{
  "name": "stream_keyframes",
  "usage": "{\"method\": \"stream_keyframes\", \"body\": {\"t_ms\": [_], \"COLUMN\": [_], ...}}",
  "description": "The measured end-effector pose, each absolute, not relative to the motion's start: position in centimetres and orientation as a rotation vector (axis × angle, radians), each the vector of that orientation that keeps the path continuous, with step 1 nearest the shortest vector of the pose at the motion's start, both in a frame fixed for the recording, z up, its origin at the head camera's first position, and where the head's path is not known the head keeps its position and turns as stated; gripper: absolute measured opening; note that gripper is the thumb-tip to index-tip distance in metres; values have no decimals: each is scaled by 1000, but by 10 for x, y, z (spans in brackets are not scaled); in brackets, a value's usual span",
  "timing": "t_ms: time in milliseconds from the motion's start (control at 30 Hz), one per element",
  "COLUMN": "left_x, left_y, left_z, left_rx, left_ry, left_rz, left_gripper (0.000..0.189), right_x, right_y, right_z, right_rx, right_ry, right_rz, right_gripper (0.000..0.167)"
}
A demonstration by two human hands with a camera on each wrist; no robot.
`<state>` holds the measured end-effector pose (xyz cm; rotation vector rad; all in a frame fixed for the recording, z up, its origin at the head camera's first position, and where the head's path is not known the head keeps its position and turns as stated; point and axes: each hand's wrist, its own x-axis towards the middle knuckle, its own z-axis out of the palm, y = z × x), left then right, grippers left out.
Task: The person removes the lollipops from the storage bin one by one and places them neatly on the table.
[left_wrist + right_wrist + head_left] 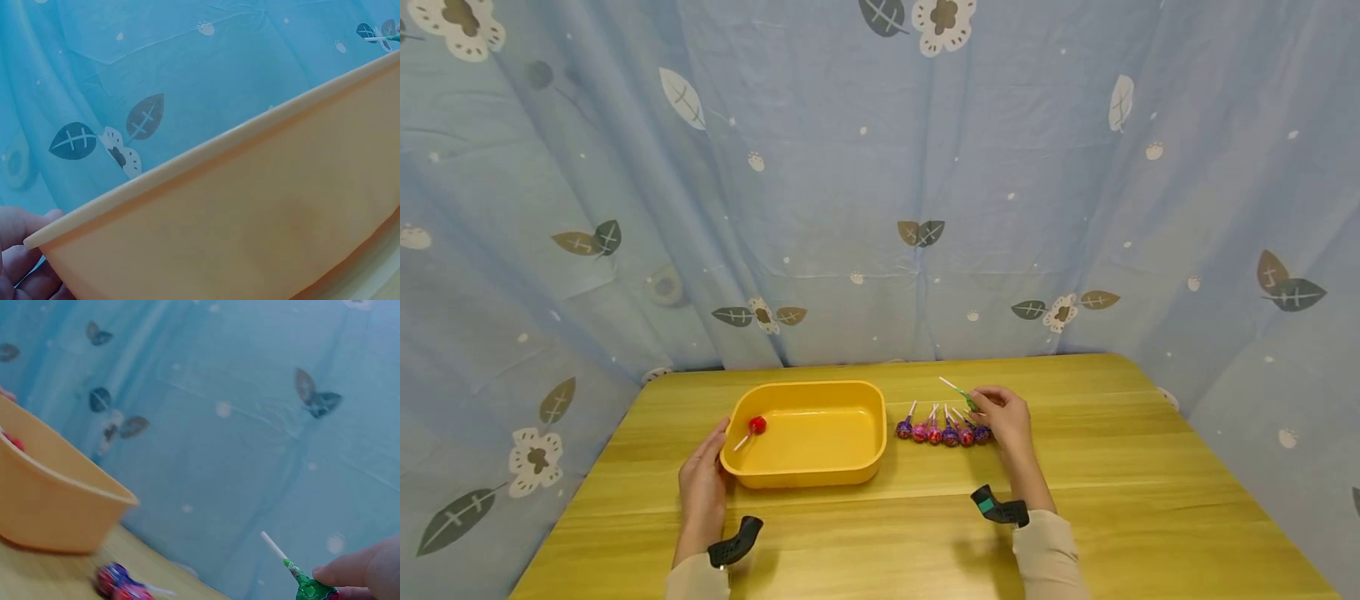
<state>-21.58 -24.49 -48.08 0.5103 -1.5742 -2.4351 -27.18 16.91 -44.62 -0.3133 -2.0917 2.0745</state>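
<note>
My right hand (1006,415) pinches a green-wrapped lollipop (314,590) by its candy end, the white stick pointing up and left. Below and left of that hand, several purple and pink-red wrapped lollipops (950,436) lie in a row on the table, sticks toward the far side. A yellow plastic tray (808,478) stands left of the row. Inside, near its left wall, lies a red lollipop (757,425). My left hand (703,483) grips the tray's left end; in the left wrist view its thumb and fingers (37,281) show at the rim corner.
The wooden table (925,533) ends at its far edge in front of a blue patterned curtain (880,183). A black wrist mount (735,542) sits on the left wrist, another black mount (1000,507) on the right.
</note>
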Motion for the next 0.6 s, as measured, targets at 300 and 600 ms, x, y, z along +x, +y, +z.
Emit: {"method": "stream_keyframes", "body": {"t_ms": [300,600], "left_x": [-217,-216], "left_y": [-245,-245], "left_z": [-482,-483], "left_rx": [496,502], "left_ry": [-1575,-1581], "left_rz": [-2429,-2423], "left_gripper": [53,52], "right_x": [-270,-265], "right_y": [201,214], "right_z": [-459,-465], "right_rx": [-456,-490], "right_ry": [-2221,-2280], "right_rz": [1807,1766], "right_gripper": [26,29]}}
